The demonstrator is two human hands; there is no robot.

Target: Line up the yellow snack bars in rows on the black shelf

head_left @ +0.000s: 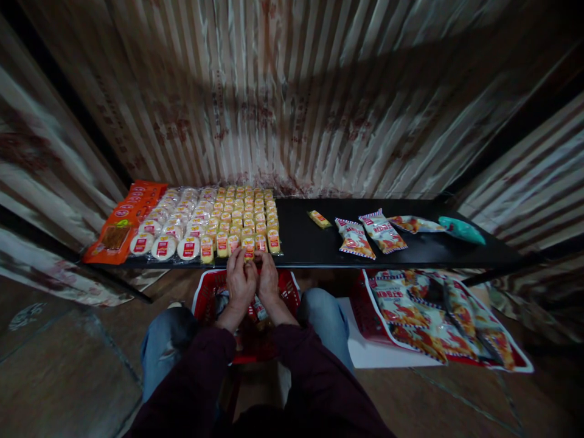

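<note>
Dark sleeves (pixel 201 368) end in left hand (pixel 241 281) and right hand (pixel 269 280), yellow pack (pixel 248 246) at their fingertips (whether gripped, I cannot tell).

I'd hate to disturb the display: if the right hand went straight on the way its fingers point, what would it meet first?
Most likely the front row of small yellow packets, just ahead of the right hand; depth is hard to judge here, so they may even be touching.
</note>
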